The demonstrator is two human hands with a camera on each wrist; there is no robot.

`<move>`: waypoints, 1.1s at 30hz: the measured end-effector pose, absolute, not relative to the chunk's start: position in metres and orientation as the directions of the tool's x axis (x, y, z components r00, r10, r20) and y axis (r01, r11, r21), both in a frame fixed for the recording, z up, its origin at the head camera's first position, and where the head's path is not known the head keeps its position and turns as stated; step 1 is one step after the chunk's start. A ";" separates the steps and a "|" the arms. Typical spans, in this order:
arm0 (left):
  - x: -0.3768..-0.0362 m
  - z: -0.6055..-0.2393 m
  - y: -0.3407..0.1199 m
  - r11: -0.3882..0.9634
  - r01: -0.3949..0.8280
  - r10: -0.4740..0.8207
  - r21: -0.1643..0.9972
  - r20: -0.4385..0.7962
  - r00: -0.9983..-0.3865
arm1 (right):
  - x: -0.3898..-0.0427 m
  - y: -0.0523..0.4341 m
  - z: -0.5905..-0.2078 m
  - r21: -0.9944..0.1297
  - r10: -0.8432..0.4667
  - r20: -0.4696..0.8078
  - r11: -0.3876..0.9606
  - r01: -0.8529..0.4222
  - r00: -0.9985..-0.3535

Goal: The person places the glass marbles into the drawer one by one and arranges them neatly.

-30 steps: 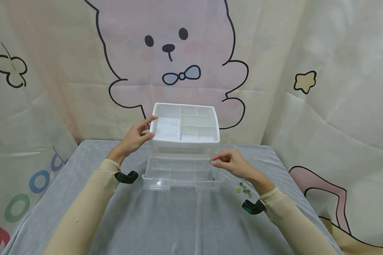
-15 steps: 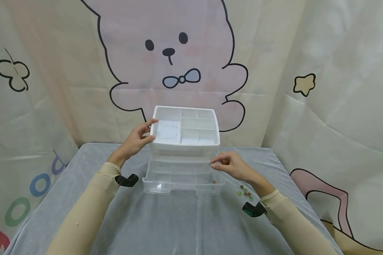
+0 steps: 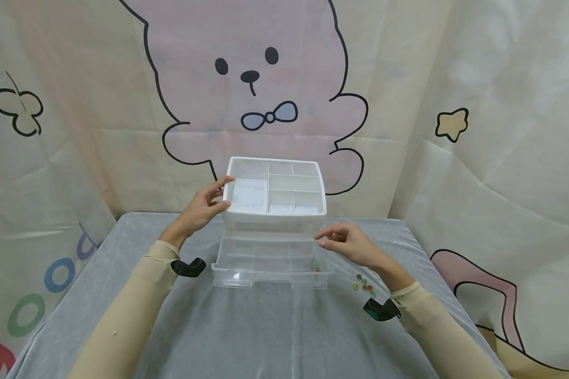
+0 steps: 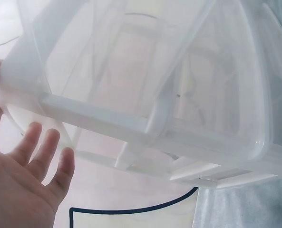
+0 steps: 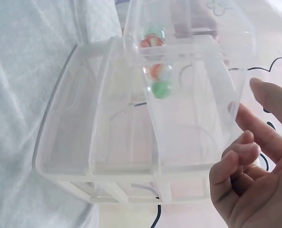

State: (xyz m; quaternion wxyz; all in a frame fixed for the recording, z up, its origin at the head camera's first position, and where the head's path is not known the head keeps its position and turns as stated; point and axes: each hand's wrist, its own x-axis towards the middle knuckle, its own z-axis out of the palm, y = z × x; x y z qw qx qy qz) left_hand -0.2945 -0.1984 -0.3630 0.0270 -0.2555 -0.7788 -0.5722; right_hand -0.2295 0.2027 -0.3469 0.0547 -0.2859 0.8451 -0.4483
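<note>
A white organizer box point(image 3: 273, 189) with an open, divided top stands at the back of the table, and its clear drawer point(image 3: 265, 269) is pulled out toward me. My left hand point(image 3: 201, 208) rests against the box's top left corner, thumb on the rim; the fingers point(image 4: 41, 149) lie straight beside the box point(image 4: 145, 85). My right hand point(image 3: 346, 243) hovers by the drawer's right side with relaxed fingers, holding nothing. The right hand point(image 5: 255, 175) is also empty in the wrist view. A green marble point(image 5: 160, 89) and an orange marble point(image 5: 157, 71) lie in the drawer's right front compartment point(image 3: 316, 266).
Several loose marbles point(image 3: 364, 284) lie on the grey tablecloth point(image 3: 284, 331) right of the drawer, near my right wrist. A printed curtain with a cartoon rabbit point(image 3: 261, 79) hangs close behind the box and along both sides.
My right hand was pinching a green marble over the drawer; its fingers have opened and the marble now lies in the drawer. The left hand has stayed put.
</note>
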 end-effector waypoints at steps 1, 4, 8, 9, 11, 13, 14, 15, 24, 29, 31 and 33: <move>-0.295 -0.363 -0.198 0.215 0.431 0.368 0.876 0.336 -0.867 | -0.229 0.204 -0.346 -0.788 -0.527 0.165 0.437 -0.433 -0.834; -0.295 -0.363 -0.198 0.213 0.434 0.370 0.875 0.339 -0.865 | -0.229 0.208 -0.345 -0.789 -0.511 0.165 0.445 -0.423 -0.844; -0.295 -0.363 -0.199 0.201 0.425 0.370 0.883 0.333 -0.867 | -0.230 0.214 -0.342 -0.795 -0.511 0.165 0.437 -0.420 -0.844; -0.295 -0.363 -0.199 0.200 0.424 0.370 0.883 0.332 -0.867 | -0.230 0.215 -0.342 -0.798 -0.511 0.167 0.432 -0.420 -0.843; -0.295 -0.363 -0.199 0.196 0.421 0.370 0.885 0.331 -0.868 | -0.230 0.220 -0.342 -0.797 -0.516 0.184 0.420 -0.434 -0.836; -0.295 -0.362 -0.199 0.196 0.423 0.369 0.885 0.333 -0.868 | -0.231 0.224 -0.343 -0.797 -0.516 0.199 0.409 -0.444 -0.833; -0.294 -0.362 -0.199 0.197 0.423 0.368 0.885 0.333 -0.868 | -0.231 0.227 -0.343 -0.799 -0.516 0.203 0.404 -0.446 -0.832; -0.294 -0.362 -0.199 0.197 0.421 0.368 0.885 0.332 -0.869 | -0.231 0.229 -0.344 -0.798 -0.513 0.206 0.405 -0.447 -0.833; -0.295 -0.359 -0.199 0.195 0.429 0.370 0.882 0.339 -0.865 | -0.230 0.247 -0.347 -0.796 -0.483 0.222 0.412 -0.444 -0.847; -0.295 -0.359 -0.199 0.203 0.422 0.367 0.884 0.330 -0.869 | -0.229 0.255 -0.352 -0.802 -0.465 0.189 0.434 -0.410 -0.865; -0.294 -0.359 -0.198 0.209 0.420 0.367 0.883 0.328 -0.871 | -0.229 0.258 -0.354 -0.802 -0.460 0.171 0.448 -0.394 -0.871; -0.294 -0.359 -0.198 0.210 0.421 0.368 0.882 0.327 -0.870 | -0.229 0.262 -0.357 -0.798 -0.454 0.155 0.465 -0.382 -0.877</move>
